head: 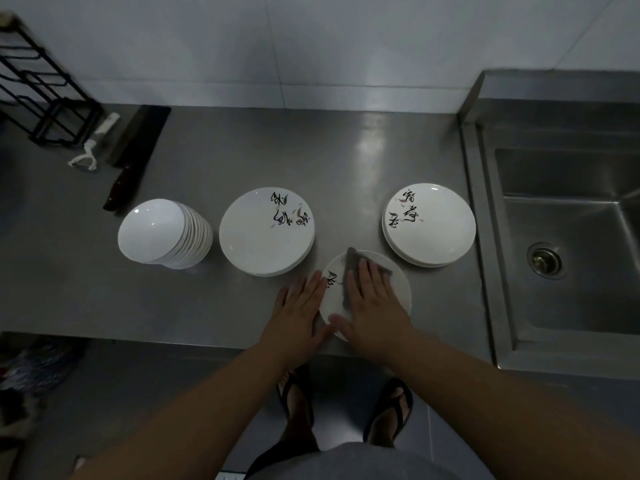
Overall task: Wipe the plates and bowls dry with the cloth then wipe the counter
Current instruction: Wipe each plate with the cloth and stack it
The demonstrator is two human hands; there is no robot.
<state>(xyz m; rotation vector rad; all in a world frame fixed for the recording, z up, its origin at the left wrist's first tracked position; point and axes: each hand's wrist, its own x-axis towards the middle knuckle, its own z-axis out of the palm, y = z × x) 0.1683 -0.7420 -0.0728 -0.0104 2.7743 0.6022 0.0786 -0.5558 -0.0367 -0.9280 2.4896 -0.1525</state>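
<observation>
Only brush-style black characters are seen, none legible enough to be read. They are painted on the top plate of the middle stack [266, 232], left of the sink [568, 244], and on the top plate of the right stack [429, 225], just beside the sink. A partial character is seen on the single plate [332, 296] in front of those stacks, the rest covered by a cloth [351, 268] and hand. No brands, numbers or labels are made out.

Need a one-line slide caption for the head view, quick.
Right hand presses a grey cloth on a plate; left hand steadies its rim.
</observation>
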